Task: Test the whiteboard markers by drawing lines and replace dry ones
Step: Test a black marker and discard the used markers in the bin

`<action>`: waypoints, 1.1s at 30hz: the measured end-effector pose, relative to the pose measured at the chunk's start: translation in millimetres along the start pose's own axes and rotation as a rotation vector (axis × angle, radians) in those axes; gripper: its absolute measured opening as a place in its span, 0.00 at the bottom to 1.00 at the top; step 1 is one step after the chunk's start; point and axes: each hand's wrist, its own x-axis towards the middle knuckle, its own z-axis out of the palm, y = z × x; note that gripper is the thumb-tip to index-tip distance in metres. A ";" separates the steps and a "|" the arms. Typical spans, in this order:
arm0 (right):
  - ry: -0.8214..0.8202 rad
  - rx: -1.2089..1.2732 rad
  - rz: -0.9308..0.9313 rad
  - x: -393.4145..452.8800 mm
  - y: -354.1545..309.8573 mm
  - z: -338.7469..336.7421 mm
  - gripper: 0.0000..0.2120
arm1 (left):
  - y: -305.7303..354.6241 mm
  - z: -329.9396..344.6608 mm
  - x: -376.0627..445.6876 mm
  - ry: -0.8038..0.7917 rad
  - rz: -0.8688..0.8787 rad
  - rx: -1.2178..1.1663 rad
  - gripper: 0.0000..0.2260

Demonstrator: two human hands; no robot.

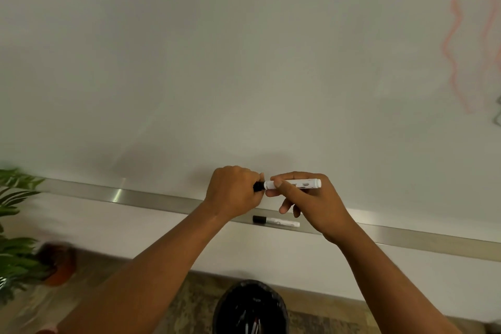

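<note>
Most of the view is filled by a whiteboard (217, 62), on whose right part two wavy orange lines (458, 35) are drawn from top to bottom. Along its lower edge a metal tray (122, 195) is mounted, and a second marker (276, 221) with a black cap is laid flat on it, just below the hands. A green plant (13, 225) in a brown pot is seen at the lower left, blurred, and a black bin (250, 306) with several markers inside is placed on the floor under the tray. In front of the board's lower edge a white marker (294, 184) is held level: its barrel is pinched by the right hand (311, 203) between thumb and forefinger, while its black cap (259, 186) is enclosed by the curled fingers of the left hand (233, 192).
</note>
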 end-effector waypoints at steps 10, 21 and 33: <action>-0.171 0.023 0.063 5.9 22.5 12.1 0.09 | 2.9 1.0 -27.8 -0.356 -0.226 -0.060 0.16; -0.144 -0.005 0.103 8.5 46.6 34.5 0.06 | -10.6 18.2 -79.0 -0.319 -0.286 -0.117 0.13; -0.121 -0.063 0.197 -2.8 96.5 63.6 0.07 | -39.8 64.6 -166.3 -0.424 -0.725 -0.584 0.17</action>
